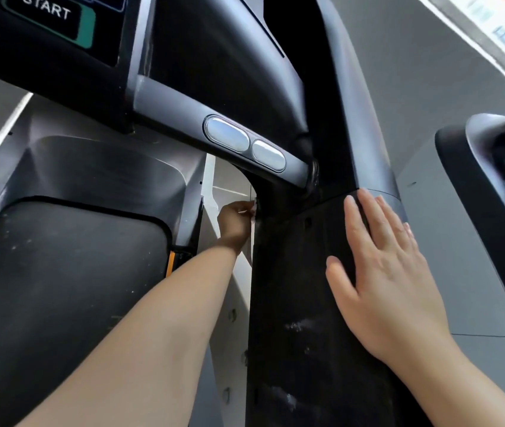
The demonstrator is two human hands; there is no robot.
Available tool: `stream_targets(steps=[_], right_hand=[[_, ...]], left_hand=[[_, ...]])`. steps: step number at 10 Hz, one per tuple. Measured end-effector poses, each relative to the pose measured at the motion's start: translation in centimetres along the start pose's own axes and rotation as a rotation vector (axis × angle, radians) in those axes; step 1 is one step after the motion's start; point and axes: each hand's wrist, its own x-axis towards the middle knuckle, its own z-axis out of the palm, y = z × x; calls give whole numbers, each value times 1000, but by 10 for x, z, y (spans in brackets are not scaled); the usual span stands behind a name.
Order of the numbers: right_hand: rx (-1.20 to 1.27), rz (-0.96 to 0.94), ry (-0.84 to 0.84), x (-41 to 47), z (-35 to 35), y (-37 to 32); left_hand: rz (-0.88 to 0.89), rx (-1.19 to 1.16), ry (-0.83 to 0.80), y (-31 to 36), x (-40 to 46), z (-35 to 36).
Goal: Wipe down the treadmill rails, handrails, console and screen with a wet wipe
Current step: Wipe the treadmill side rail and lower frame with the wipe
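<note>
Under the console, at the inner face of the upright (294, 288): wiping in hand.
Left hand (235, 221): fingers curled, pinching the wet wipe (253, 214) against the upright's edge.
Right hand (380, 272): flat, fingers straight, bracing the upright, holding nothing.
Advice: keep the brace; draw the wipe down the edge in 1 pass, then the handrail (183, 115) with its 2 sensor pads (245, 143).

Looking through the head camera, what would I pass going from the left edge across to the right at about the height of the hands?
Treadmill belt → left hand pinching the wet wipe → black upright post → right hand laid flat on that post → grey floor → a neighbouring machine at the right edge.
</note>
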Motion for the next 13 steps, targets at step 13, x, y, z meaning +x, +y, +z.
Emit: stream_targets(steps=[13], right_hand=[[18, -22, 17, 0, 1, 1]], left_hand=[[-44, -395, 20, -3, -96, -10]])
